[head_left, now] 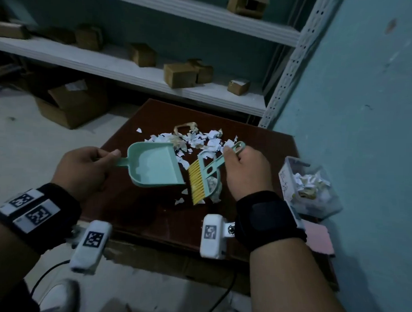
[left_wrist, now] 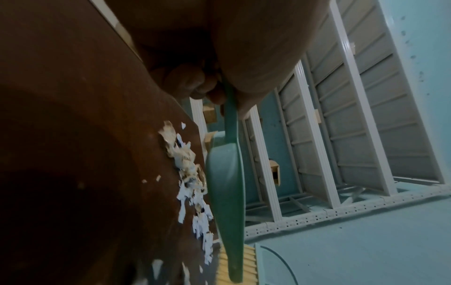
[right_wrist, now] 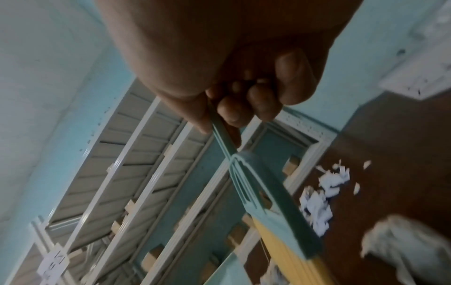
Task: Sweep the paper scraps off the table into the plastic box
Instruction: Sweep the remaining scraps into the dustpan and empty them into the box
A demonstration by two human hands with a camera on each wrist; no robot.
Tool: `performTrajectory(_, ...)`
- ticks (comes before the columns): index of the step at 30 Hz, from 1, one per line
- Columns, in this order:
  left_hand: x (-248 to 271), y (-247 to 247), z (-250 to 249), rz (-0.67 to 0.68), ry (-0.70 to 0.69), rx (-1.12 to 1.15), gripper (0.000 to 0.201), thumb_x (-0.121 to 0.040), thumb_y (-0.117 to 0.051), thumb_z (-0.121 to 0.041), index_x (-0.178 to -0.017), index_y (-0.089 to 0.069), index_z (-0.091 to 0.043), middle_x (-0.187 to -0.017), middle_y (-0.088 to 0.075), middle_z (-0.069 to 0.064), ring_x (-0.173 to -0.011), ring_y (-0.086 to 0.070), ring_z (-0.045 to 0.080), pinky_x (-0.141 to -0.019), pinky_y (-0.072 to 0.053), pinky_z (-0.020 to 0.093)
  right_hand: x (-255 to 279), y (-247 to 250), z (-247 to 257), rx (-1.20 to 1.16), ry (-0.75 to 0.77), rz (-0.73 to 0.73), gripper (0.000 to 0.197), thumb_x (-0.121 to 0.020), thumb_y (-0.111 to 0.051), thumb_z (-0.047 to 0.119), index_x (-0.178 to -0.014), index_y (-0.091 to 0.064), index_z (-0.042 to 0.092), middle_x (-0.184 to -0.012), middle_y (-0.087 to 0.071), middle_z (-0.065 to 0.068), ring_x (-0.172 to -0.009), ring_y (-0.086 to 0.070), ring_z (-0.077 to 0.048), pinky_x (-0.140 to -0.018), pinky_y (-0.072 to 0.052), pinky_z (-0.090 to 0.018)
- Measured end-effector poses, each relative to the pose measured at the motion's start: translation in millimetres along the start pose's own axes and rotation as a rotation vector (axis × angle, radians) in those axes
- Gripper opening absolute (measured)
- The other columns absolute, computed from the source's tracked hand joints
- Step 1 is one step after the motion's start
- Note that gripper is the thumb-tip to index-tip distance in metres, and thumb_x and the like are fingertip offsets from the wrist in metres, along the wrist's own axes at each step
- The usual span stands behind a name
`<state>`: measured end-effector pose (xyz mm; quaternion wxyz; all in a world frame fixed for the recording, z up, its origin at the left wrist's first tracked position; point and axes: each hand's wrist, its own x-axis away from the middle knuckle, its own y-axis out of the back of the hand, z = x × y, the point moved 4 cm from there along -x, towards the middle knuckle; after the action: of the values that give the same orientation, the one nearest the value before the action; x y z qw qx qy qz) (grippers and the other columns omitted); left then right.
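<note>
Left hand (head_left: 86,167) grips the dustpan (head_left: 156,164) handle; right hand (head_left: 245,171) pinches the brush (head_left: 202,179) handle. Paper scraps (head_left: 201,141) lie heaped mid-table (head_left: 150,219), some already in the plastic box (head_left: 310,186) at the right edge. Judged featherlight and flighty: gather them with slow strokes, not with the fingers.

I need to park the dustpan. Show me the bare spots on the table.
Bare table lies along the near edge, between the wrists, and on the near left under the left hand. The far middle is crowded with scraps; the box borders the right edge.
</note>
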<state>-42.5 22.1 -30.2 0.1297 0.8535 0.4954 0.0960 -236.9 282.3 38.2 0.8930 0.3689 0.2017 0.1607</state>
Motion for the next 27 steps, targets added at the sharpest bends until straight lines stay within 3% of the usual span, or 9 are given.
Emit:
performTrajectory(4, -5, 15, 15, 0.003, 0.034, -0.021, 0.033, -0.094, -0.074, -0.037, -0.078, -0.073, -0.008, -0.060, -0.054, 0.014, -0.050, -0.047, 0.024, -0.058, -0.046, 0.033, 11, -37, 14, -0.015, 0.032, 0.172, 0.051, -0.105, -0.050, 0.042, -0.060, -0.044, 0.017, -0.053, -0.044, 0.004, -0.048, -0.042, -0.011, -0.049, -0.029, -0.029)
performTrajectory(8, -16, 15, 14, 0.046, 0.035, -0.025, 0.033, -0.092, -0.077, -0.036, -0.079, -0.073, -0.007, -0.053, -0.054, 0.008, -0.049, -0.046, 0.023, -0.053, -0.045, 0.031, 9, -57, 7, 0.009, -0.008, 0.243, 0.047, -0.104, -0.051, 0.042, -0.067, -0.056, 0.014, -0.060, -0.054, 0.001, -0.054, -0.050, -0.014, -0.053, -0.037, -0.031)
performTrajectory(10, -20, 10, 12, 0.074, 0.016, -0.066, 0.032, -0.092, -0.077, -0.035, -0.077, -0.073, -0.008, -0.052, -0.055, 0.006, -0.049, -0.047, 0.023, -0.052, -0.045, 0.031, 7, -57, -2, 0.008, -0.071, 0.260, 0.044, -0.105, -0.051, 0.040, -0.071, -0.060, 0.014, -0.064, -0.060, 0.002, -0.055, -0.055, -0.011, -0.052, -0.040, -0.027)
performTrajectory(13, -25, 3, 9, 0.141, -0.010, -0.119, 0.031, -0.093, -0.075, -0.034, -0.077, -0.074, -0.009, -0.053, -0.057, 0.007, -0.047, -0.048, 0.022, -0.050, -0.045, 0.029, 2, -43, -15, 0.028, -0.163, 0.228, 0.041, -0.106, -0.049, 0.039, -0.081, -0.065, 0.012, -0.072, -0.067, 0.001, -0.059, -0.061, -0.009, -0.054, -0.044, -0.024)
performTrajectory(17, -28, -5, 11, 0.219, -0.029, -0.227, 0.031, -0.093, -0.076, -0.036, -0.075, -0.074, -0.011, -0.043, -0.059, -0.004, -0.043, -0.050, 0.014, -0.053, -0.044, 0.029, -5, -13, -15, -0.009, -0.179, 0.048, 0.043, -0.106, -0.050, 0.040, -0.076, -0.060, 0.010, -0.065, -0.056, 0.001, -0.054, -0.049, -0.012, -0.052, -0.037, -0.023)
performTrajectory(19, -27, -8, 11, 0.245, -0.070, -0.303, 0.031, -0.092, -0.076, -0.038, -0.073, -0.074, -0.014, -0.051, -0.064, -0.003, -0.050, -0.055, 0.016, -0.056, -0.045, 0.030, -11, 4, -14, 0.103, -0.137, -0.080, 0.044, -0.106, -0.049, 0.038, -0.072, -0.055, 0.011, -0.061, -0.050, 0.003, -0.053, -0.046, -0.011, -0.049, -0.033, -0.019)
performTrajectory(21, -24, -13, 10, 0.248, -0.140, -0.417, 0.031, -0.091, -0.075, -0.041, -0.071, -0.071, -0.019, -0.064, -0.067, 0.001, -0.060, -0.059, 0.016, -0.056, -0.043, 0.030, -15, 15, -13, 0.316, -0.082, -0.145, 0.044, -0.106, -0.045, 0.039, -0.072, -0.051, 0.011, -0.061, -0.046, 0.002, -0.060, -0.049, -0.023, -0.056, -0.032, -0.029)
performTrajectory(23, -21, -17, 9, 0.231, -0.188, -0.495, 0.030, -0.091, -0.075, -0.043, -0.070, -0.069, -0.021, -0.070, -0.067, -0.001, -0.066, -0.059, 0.012, -0.056, -0.040, 0.028, -17, 15, -12, 0.497, -0.076, -0.107, 0.041, -0.107, -0.041, 0.039, -0.078, -0.049, 0.010, -0.064, -0.042, 0.000, -0.070, -0.047, -0.028, -0.064, -0.032, -0.034)
performTrajectory(27, -18, -24, 12, 0.218, -0.177, -0.534, 0.030, -0.090, -0.075, -0.044, -0.073, -0.071, -0.020, -0.073, -0.068, -0.002, -0.068, -0.061, 0.011, -0.057, -0.041, 0.027, -14, -6, -13, 0.666, -0.091, 0.023, 0.037, -0.108, -0.036, 0.042, -0.089, -0.052, 0.015, -0.070, -0.047, 0.000, -0.071, -0.049, -0.023, -0.065, -0.036, -0.034)
